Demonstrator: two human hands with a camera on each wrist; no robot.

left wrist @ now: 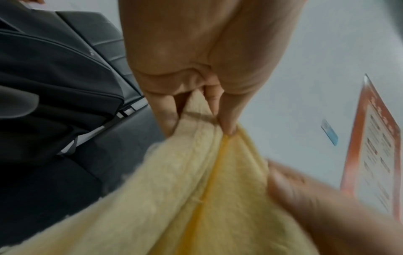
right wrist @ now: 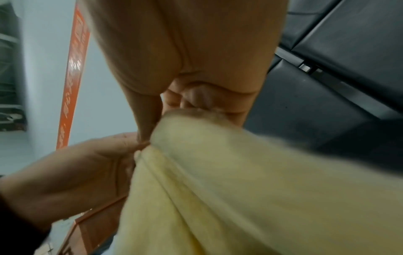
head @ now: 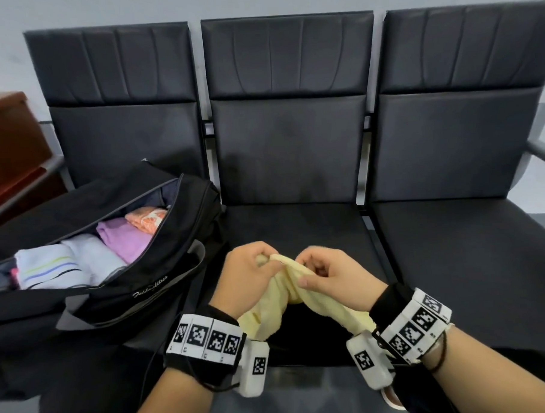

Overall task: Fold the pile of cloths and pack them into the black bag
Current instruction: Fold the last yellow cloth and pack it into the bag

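Note:
I hold a pale yellow cloth [head: 277, 303] bunched above the middle seat [head: 297, 230]. My left hand [head: 252, 271] pinches its top edge, and the left wrist view shows the fingers [left wrist: 226, 120] clamped on the hem of the yellow cloth [left wrist: 185, 189]. My right hand [head: 325, 274] grips the same edge right beside the left. In the right wrist view the yellow cloth [right wrist: 240, 189] hangs from the right thumb and curled fingers [right wrist: 146, 117]. The black bag [head: 137, 293] lies unzipped on the left seat. Folded white [head: 58, 265], purple [head: 122, 238] and orange [head: 147, 219] cloths lie inside it.
Three black padded seats stand in a row against a pale wall; the right seat [head: 460, 245] is bare. A brown wooden cabinet [head: 6, 146] stands at the far left. An orange-framed notice [left wrist: 375, 146] hangs on the wall.

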